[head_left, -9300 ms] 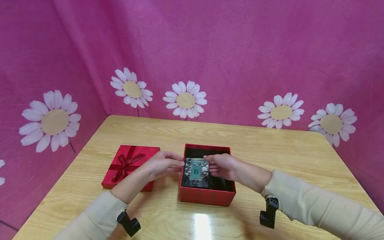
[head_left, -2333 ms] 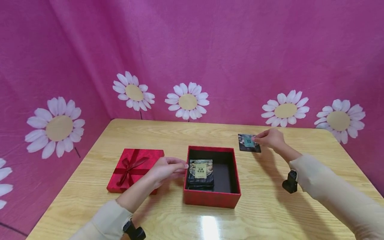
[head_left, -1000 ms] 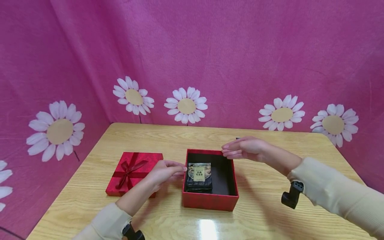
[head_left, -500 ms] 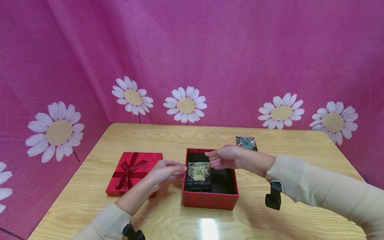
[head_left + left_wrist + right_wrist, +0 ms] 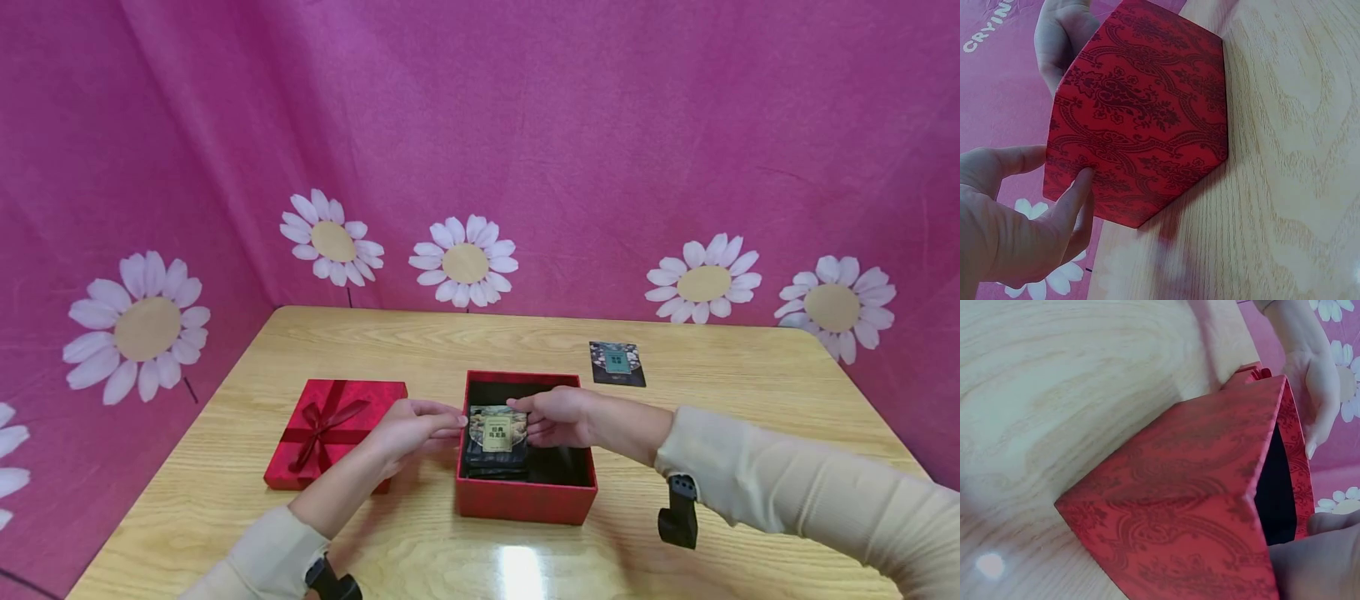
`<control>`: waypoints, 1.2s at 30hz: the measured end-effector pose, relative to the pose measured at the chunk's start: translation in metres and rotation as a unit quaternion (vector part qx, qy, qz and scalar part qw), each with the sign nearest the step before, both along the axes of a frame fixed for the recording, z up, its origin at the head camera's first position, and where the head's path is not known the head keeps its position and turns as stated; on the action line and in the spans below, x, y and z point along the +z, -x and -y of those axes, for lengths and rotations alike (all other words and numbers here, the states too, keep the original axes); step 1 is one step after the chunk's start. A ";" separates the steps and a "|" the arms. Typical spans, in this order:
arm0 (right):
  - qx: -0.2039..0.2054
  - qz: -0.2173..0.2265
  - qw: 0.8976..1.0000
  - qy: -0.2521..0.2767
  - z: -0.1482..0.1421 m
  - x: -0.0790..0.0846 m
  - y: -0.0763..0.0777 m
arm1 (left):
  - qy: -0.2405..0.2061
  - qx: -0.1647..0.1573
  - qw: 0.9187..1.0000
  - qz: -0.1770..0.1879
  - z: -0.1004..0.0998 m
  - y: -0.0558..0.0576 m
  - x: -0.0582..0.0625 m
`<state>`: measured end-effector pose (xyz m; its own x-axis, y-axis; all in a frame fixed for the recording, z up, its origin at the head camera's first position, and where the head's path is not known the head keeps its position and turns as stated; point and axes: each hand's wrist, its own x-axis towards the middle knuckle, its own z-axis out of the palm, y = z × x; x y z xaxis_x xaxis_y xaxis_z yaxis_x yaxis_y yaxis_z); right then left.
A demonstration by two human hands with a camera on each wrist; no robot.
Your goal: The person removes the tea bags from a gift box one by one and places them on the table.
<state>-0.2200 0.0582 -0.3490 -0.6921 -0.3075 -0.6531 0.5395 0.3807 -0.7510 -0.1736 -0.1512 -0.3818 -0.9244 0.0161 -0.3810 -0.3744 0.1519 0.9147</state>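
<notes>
A lidless red gift box [image 5: 521, 502] with a dark inside stands mid-table. Stacked at its left side are several flat black tea packets, the top tea packet [image 5: 498, 433] bearing a pale yellow label. My left hand [image 5: 416, 427] pinches the box's left wall, thumb at the rim; in the left wrist view its fingertips [image 5: 1085, 178] press the patterned outer side. My right hand [image 5: 562, 417] reaches inside over the right wall, thumb and fingers at the top packet's right edge. Whether it grips the packet I cannot tell; its fingertips are hidden in the right wrist view.
The red lid [image 5: 330, 433] with a ribbon bow lies left of the box, partly behind my left hand. A dark tea packet [image 5: 617, 363] with a green label lies on the wooden table [image 5: 420, 333] at the back right. A pink flowered curtain hangs behind.
Earlier, the green-labelled packet lay in the box; my right hand took it to the back right. Since then that hand has returned into the box, to the yellow-labelled packet. The left stayed.
</notes>
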 end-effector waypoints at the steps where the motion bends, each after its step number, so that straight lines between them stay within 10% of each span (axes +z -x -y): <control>1: 0.001 -0.001 1.000 0.004 0.000 0.000 0.000 | 0.003 0.001 1.000 0.002 0.000 0.000 0.000; 25: 0.013 0.002 1.000 -0.002 0.029 0.011 0.017 | -0.013 -0.016 1.000 -0.003 0.002 0.002 -0.002; 36: 0.003 -0.022 0.999 -0.023 0.051 -0.014 0.016 | -0.007 -0.015 1.000 0.001 0.005 0.002 0.000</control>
<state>-0.2356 0.0074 -0.3634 -0.7185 -0.2823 -0.6356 0.5041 0.4183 -0.7556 -0.1754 -0.1559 -0.3815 -0.9227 0.0492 -0.3824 -0.3717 0.1493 0.9163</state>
